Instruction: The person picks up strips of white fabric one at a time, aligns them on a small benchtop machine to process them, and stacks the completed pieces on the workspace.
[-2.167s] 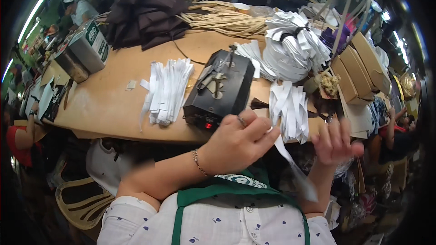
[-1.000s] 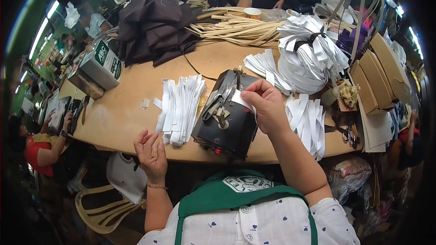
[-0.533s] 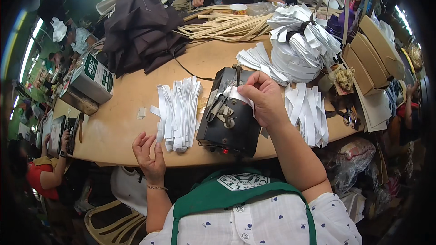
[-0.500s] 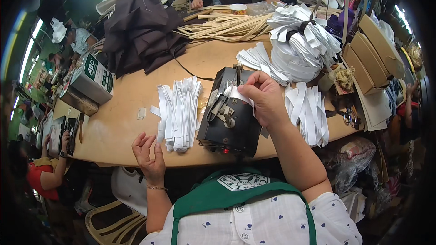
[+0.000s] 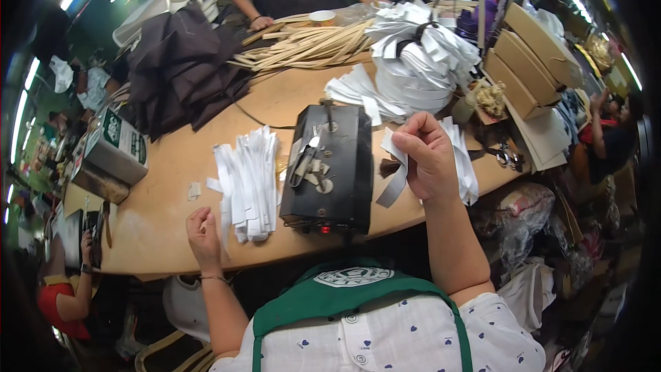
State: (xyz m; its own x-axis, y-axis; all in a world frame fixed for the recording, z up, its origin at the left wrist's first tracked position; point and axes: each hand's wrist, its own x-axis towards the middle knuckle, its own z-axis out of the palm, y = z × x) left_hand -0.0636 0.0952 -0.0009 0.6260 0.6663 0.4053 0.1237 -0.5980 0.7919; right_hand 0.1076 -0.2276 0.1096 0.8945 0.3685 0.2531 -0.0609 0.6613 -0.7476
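Observation:
My right hand [image 5: 428, 155] is raised to the right of a black metal box machine [image 5: 330, 165]. Its thumb and fingers pinch a white fabric strip [image 5: 394, 186], whose lower end hangs down and looks grey. The machine has a metal lever and plates on top and a red light at its front. My left hand [image 5: 204, 238] is closed, fingers curled together, near the table's front edge. It is beside a pile of white strips [image 5: 246, 186]; one strip hangs close by its fingers, but whether they grip it is hidden.
A second pile of white strips [image 5: 463, 162] lies right of the machine. Behind stand a tied white bundle [image 5: 420, 76], beige strips [image 5: 310, 45] and dark folded fabric [image 5: 182, 69]. A metal can [image 5: 113, 145] is at left; scissors [image 5: 509, 156] at right. Another person's hand [image 5: 261, 23] rests across the table.
My right hand has drawn the strip away from the machine's top to the right. My left hand's spread fingers have closed. The whole view has shifted.

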